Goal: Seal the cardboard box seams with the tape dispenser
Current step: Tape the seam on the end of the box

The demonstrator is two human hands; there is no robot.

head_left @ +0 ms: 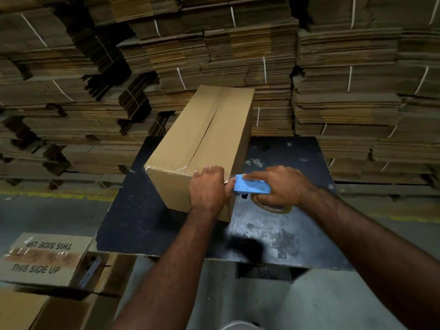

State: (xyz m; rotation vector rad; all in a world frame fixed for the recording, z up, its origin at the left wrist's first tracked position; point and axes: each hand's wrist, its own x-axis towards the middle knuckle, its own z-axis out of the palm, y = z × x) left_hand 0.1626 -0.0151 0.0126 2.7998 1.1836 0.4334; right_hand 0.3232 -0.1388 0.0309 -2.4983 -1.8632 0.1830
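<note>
Where the long cardboard box (202,139) lies lengthwise on the dark, scuffed work table (285,222), its near end faces the viewer and its far end reaches toward the stacked flat cartons (345,91) behind. Both top flaps are folded down, and the centre seam (209,129) between them runs from the near edge to the far edge; a narrow dark gap shows along the middle of that seam. Clear tape (166,171) glints along the near top edge of the box, from the left corner toward the seam. At the near right corner the left hand (208,186) rests with its fingers curled together over the top edge, pressing against the cardboard. Just beside it, the right hand (281,186) holds the blue tape dispenser (250,185), fingers closed over its top and thumb underneath, with the front of the dispenser touching or nearly touching that corner of the box. A roll of clear tape (271,207) hangs on the dispenser below the palm. On the floor at lower left stands a second carton (42,258) printed "THIS SIDE UP", its top already taped. Bundles of the flat cartons are tied with white string (181,78). A yellow line (59,195) marks the grey floor left of the table.
</note>
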